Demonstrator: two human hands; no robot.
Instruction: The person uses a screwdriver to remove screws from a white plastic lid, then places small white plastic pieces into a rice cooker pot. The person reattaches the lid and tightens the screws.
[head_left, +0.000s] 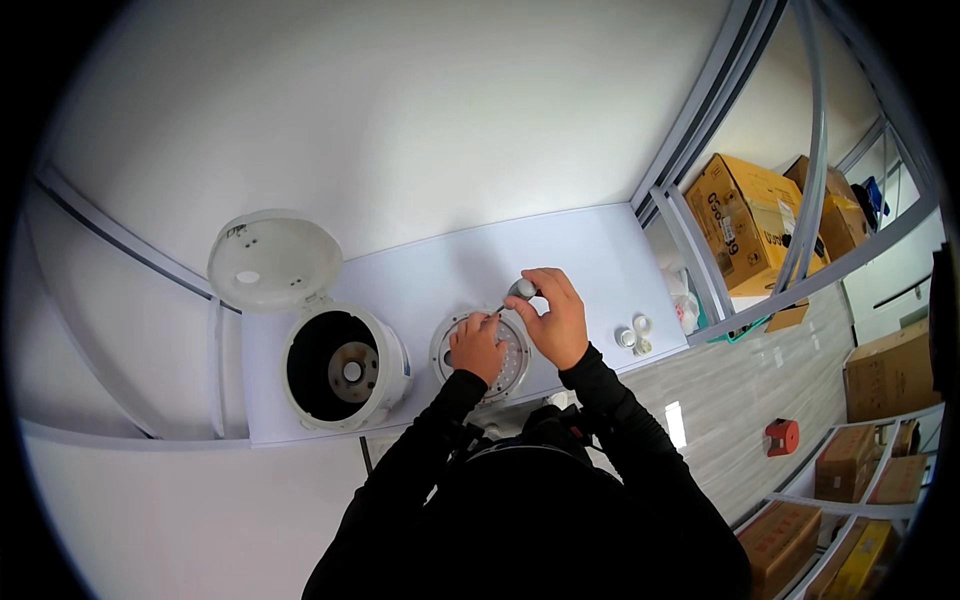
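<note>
A white rice cooker sits lid-open; right of it lie small white caps, farther right cardboard boxes and a red object.

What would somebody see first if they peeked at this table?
Probably the white cooker on the left of the table, its round lid flipped up and its dark inside showing. Beside it, in the middle, the left hand rests on a round metal plate while the right hand holds a grey-handled screwdriver over it. Brown boxes sit behind, to the right.
</note>
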